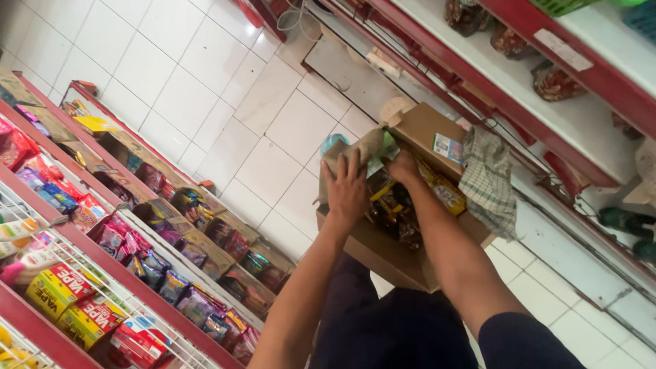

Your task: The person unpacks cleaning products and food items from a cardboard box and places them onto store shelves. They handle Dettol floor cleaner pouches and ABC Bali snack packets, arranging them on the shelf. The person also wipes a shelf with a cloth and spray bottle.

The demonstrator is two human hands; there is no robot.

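Cardboard box [383, 249]: left hand [346, 188] flat on flap, right hand [403, 166] grip unclear among packets [393, 208]

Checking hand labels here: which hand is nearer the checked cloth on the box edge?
Right. The right hand reaches into the cardboard box beside the checked cloth; the left hand rests on the box's opposite flap.

The right hand [403, 166] sinks among blurred yellow-and-dark snack packets [396, 208] in the brown cardboard box [383, 256], fingertips hidden. The left hand [346, 188] covers the box's near flap. Dark bagged goods on the red-edged upper shelf [547, 37] are cropped by the top edge.
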